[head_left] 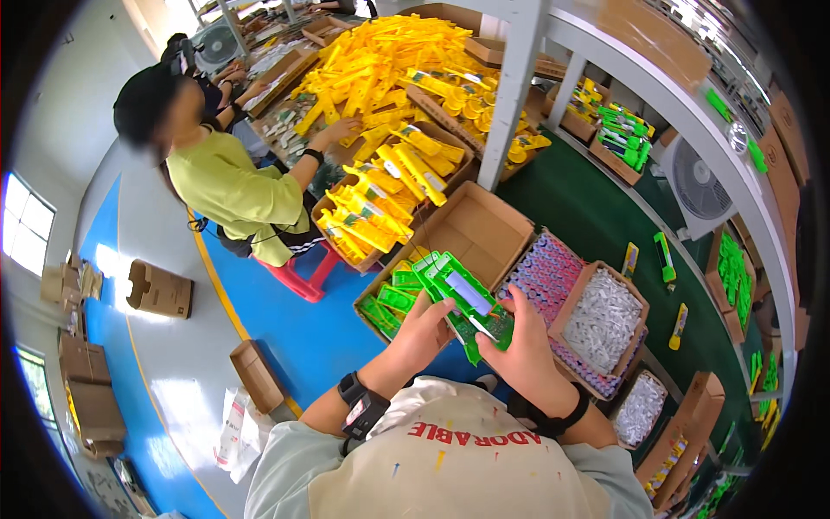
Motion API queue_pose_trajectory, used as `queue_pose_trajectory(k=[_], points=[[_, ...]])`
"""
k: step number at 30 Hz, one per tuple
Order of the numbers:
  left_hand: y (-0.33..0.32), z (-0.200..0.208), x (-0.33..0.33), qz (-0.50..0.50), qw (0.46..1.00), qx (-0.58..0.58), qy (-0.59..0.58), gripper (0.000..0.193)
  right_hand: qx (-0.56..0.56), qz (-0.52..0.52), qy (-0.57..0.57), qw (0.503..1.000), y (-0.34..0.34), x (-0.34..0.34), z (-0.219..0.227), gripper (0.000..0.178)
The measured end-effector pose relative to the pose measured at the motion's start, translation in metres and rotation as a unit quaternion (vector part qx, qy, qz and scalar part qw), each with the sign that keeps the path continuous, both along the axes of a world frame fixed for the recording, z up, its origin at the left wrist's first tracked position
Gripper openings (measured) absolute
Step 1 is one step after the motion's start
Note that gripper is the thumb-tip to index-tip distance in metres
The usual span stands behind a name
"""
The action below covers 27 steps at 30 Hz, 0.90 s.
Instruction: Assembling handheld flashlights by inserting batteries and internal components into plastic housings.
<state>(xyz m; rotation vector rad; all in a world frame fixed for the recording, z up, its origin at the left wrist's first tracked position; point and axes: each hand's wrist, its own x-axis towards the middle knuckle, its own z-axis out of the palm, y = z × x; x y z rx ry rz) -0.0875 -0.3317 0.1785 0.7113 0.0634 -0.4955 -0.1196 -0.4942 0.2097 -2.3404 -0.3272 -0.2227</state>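
In front of my chest, both hands hold a green plastic casing (443, 267) with a pale violet cylindrical cell (469, 292) in it and a green circuit board beside the cell. My left hand (422, 333) grips its left side, thumb lying over the edge. On the right, my right hand (526, 350) has its thumb and fingers closed round the lower part, near a small white piece (494, 336) and thin wires. The hands hide part of the casing's lower end. Just beyond it, a cardboard box (474, 227) holds more green casings (389, 301) at its left.
To the right are a tray of pink-violet cells (546, 268) and a box of small white parts (603, 318). Ahead, yellow casings (389, 52) are heaped beside a grey post (512, 95). A person in a yellow-green shirt (229, 186) sits at left on a red stool (301, 278).
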Motion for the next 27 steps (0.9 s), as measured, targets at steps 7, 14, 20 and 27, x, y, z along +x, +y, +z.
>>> queue_pose_trajectory(k=[7, 14, 20, 27], points=[[0.047, -0.008, -0.007, 0.015, 0.997, -0.027, 0.067, 0.036, 0.043, 0.022, 0.068, 0.996, 0.039, -0.002, -0.001, 0.078], [0.065, -0.011, -0.018, 0.046, 0.997, 0.004, 0.058, 0.035, 0.093, -0.018, 0.058, 0.994, 0.038, -0.005, -0.021, 0.072], [0.074, -0.006, -0.023, 0.074, 0.995, 0.061, 0.017, 0.032, 0.078, -0.026, 0.049, 0.995, 0.038, -0.007, -0.034, 0.067], [0.093, -0.016, -0.043, 0.108, 0.983, 0.146, -0.040, 0.031, 0.121, 0.004, 0.151, 0.981, 0.051, -0.008, -0.049, 0.059]])
